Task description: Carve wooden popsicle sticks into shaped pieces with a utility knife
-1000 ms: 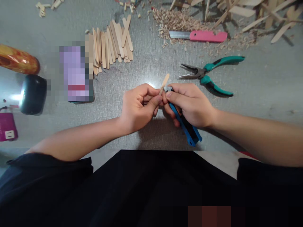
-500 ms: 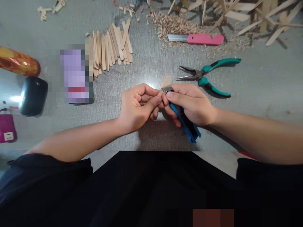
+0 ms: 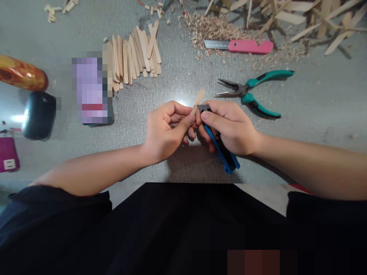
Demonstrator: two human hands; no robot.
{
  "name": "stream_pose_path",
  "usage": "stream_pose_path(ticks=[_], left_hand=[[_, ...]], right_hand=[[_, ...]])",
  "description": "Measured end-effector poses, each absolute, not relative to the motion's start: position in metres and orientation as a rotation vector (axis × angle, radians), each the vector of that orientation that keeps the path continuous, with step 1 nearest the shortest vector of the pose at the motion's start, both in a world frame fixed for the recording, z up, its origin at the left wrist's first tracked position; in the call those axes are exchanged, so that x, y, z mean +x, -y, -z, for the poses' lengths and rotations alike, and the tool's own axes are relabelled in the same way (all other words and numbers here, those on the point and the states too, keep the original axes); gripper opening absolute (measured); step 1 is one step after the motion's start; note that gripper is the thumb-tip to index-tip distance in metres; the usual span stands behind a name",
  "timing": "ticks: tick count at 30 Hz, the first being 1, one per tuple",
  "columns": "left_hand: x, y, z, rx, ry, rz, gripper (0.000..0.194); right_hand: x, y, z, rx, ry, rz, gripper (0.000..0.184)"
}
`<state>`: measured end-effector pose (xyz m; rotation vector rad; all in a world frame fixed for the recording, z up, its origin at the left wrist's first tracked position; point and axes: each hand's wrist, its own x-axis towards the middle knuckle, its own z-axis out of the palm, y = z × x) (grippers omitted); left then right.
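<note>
My left hand [image 3: 168, 130] pinches a small wooden stick [image 3: 198, 100] between thumb and fingers; the stick's rounded end pokes up past them. My right hand [image 3: 229, 126] is wrapped round a blue utility knife [image 3: 222, 152], whose metal tip meets the stick just beside my left thumb. Both hands touch each other low over the grey floor, in front of my lap.
A pile of wooden sticks [image 3: 134, 55] lies behind my left hand. Green-handled pliers [image 3: 252, 91] and a pink knife [image 3: 243, 46] with wood shavings [image 3: 212, 26] lie behind my right hand. Left are a blurred purple box [image 3: 91, 91], a black object [image 3: 38, 114] and an orange bottle [image 3: 21, 74].
The stick's free end tipped slightly right and back. The knife's handle end shifted a little left under my right hand. Both hands stayed in place.
</note>
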<state>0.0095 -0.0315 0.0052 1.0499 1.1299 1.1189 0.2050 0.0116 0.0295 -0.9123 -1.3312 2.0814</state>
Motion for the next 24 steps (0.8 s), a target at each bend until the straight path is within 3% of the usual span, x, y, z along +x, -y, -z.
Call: stream_pose_path(ticks=[18, 24], left_hand=[[0.006, 0.034, 0.002, 1.235, -1.143, -1.091, 0.025], [0.005, 0.033, 0.004, 1.219, -1.075, -1.109, 0.034]], right_hand=[[0.199, -0.004, -0.039, -1.245, 1.443, -1.930, 0.036], [0.201, -0.008, -0.041, -1.271, 1.450, -1.998, 0.039]])
